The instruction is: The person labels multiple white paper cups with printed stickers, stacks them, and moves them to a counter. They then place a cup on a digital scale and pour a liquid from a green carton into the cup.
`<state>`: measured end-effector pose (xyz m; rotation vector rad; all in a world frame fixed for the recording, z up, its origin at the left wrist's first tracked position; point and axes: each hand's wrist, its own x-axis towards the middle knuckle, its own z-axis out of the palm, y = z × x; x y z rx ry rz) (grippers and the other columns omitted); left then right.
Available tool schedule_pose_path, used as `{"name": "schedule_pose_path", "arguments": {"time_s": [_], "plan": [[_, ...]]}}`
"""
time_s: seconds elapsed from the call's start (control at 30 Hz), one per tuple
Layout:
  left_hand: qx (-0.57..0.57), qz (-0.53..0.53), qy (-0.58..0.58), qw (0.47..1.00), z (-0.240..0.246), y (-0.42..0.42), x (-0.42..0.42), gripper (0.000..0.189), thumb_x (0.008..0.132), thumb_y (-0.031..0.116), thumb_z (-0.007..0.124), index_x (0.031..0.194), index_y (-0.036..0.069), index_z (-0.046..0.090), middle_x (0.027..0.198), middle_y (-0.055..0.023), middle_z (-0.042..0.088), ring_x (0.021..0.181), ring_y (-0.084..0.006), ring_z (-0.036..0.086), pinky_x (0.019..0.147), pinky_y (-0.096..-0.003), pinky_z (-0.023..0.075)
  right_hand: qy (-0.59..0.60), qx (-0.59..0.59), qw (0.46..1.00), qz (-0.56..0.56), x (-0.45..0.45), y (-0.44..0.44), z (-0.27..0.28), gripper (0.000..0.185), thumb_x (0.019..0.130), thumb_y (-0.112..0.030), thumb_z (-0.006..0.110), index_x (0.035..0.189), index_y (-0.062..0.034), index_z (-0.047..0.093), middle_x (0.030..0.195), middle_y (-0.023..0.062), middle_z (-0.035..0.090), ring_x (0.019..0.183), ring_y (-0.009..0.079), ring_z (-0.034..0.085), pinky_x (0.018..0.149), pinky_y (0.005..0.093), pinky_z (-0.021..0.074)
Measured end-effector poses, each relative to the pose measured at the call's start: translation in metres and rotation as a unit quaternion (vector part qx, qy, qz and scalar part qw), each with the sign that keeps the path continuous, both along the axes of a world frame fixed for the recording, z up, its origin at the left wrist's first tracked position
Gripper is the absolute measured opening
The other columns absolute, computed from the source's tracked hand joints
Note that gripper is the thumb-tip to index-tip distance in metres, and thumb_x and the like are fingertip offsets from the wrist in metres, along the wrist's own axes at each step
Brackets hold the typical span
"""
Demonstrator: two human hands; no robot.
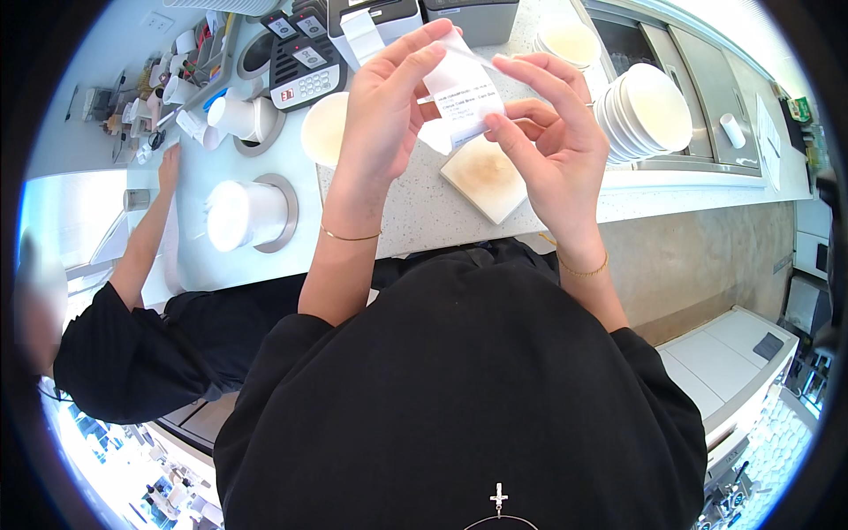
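A curling strip of white printed label paper (pixel 464 86) is stretched between my two hands above the speckled counter (pixel 417 212). My left hand (pixel 397 99) pinches its upper left part between thumb and fingers. At the lower right edge, my right hand (pixel 550 126) grips the strip with the thumb against it, its index finger near the upper edge. The paper bears several lines of small print, and its lower end folds over. Beneath the hands lies a square, pale board (pixel 487 177) with a brownish stain. My left hand partly hides a round, cream-coloured lid or cup stack (pixel 324 129).
Behind my hands stand a label printer (pixel 391 26) and a keypad base with pagers (pixel 308 69). A tall stack of white lids or bowls (pixel 646 116) is at the right. White cups (pixel 242 215) sit in counter holders at the left, where a co-worker's arm (pixel 149 225) rests.
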<state>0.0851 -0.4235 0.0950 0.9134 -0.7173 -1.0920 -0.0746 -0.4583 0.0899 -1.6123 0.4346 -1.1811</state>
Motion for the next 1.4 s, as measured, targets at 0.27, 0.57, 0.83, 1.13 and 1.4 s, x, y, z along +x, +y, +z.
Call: {"name": "schedule_pose_path", "arguments": {"time_s": [0.27,0.57,0.83,1.13,1.4], "plan": [[-0.021,-0.001,-0.027,0.999,0.005,0.001,0.000,0.035,0.087,0.006,0.061,0.121,-0.001,0.058,0.108,-0.0114,0.065,0.089,-0.0146,0.066,0.073,-0.0283,0.0572,0.003,-0.024,0.999,0.023,0.000,-0.001,0.000,0.073,0.078,0.010,0.064,0.142,-0.0061,0.032,0.126,0.0180,0.050,0.084,0.0144,0.065,0.072,0.0241,0.0544],[-0.017,-0.027,-0.072,0.997,0.004,0.002,0.005,0.024,0.084,0.001,0.057,0.106,-0.001,0.066,0.088,-0.0083,0.066,0.077,-0.0112,0.065,0.066,-0.0228,0.0539,0.004,-0.010,1.000,0.026,0.006,0.002,0.002,0.087,0.079,0.011,0.062,0.145,-0.0104,0.010,0.112,0.0248,0.059,0.083,0.0178,0.067,0.074,0.0270,0.0551],[0.012,-0.034,-0.081,0.996,0.002,-0.002,0.003,0.027,0.083,0.004,0.050,0.102,-0.001,0.068,0.080,-0.0064,0.065,0.069,-0.0073,0.062,0.060,-0.0198,0.0501,0.012,-0.021,1.000,0.017,0.008,-0.001,0.002,0.086,0.079,0.012,0.061,0.145,-0.0100,0.010,0.108,0.0223,0.061,0.086,0.0197,0.067,0.076,0.0282,0.0556],[0.036,-0.044,-0.073,0.996,-0.008,-0.010,0.007,0.028,0.081,0.006,0.049,0.100,-0.002,0.069,0.076,-0.0055,0.065,0.064,-0.0055,0.060,0.055,-0.0178,0.0472,0.004,-0.026,1.000,0.017,0.012,-0.005,-0.001,0.087,0.078,0.013,0.062,0.145,-0.0099,0.010,0.108,0.0214,0.061,0.085,0.0188,0.067,0.074,0.0270,0.0558],[0.060,-0.030,-0.061,0.996,-0.010,-0.015,0.009,0.029,0.081,0.006,0.048,0.099,-0.002,0.069,0.074,-0.0051,0.064,0.060,-0.0051,0.060,0.050,-0.0167,0.0451,0.002,-0.029,0.999,0.021,0.016,-0.007,0.000,0.086,0.078,0.014,0.062,0.144,-0.0088,0.012,0.106,0.0201,0.060,0.086,0.0189,0.067,0.074,0.0265,0.0560]]}}
